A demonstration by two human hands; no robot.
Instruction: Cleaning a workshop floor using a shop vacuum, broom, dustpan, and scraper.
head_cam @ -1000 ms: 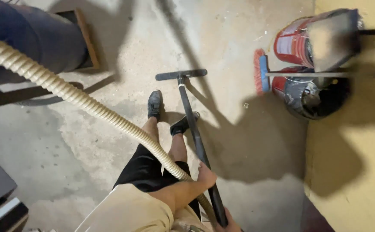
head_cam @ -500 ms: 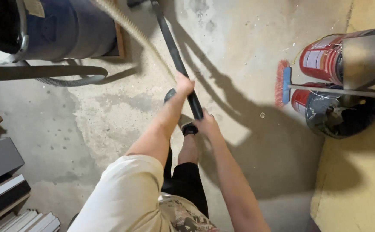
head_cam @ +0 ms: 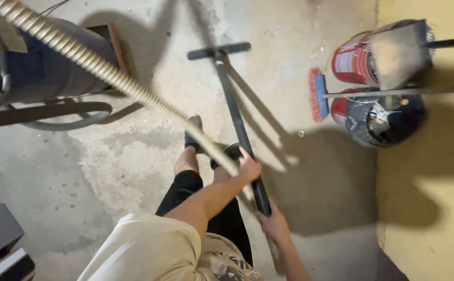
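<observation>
Down on the concrete floor (head_cam: 133,171), a black vacuum wand (head_cam: 235,117) is held slanting from its flat floor nozzle (head_cam: 219,50), which rests well ahead of the feet, back to the two hands. The left hand (head_cam: 249,167) is wrapped round the tube partway up, fingers closed on it, where the ribbed beige hose (head_cam: 97,65) meets it; the right hand (head_cam: 274,225) is clamped on the lower end nearer the body. The wand is judged stiff, light and smooth, best gripped along the tube with hands spread apart as now, while the hose is soft and likely to drag sideways. At the upper left a dark blue drum (head_cam: 45,67) is seen, its inside hidden. By the yellow wall (head_cam: 430,182), a red bucket (head_cam: 354,62) and a second bucket lined with a black bag (head_cam: 378,122) of mixed rubbish are set, with a red-bristled broom (head_cam: 318,93) and a dustpan (head_cam: 399,49) laid over them
</observation>
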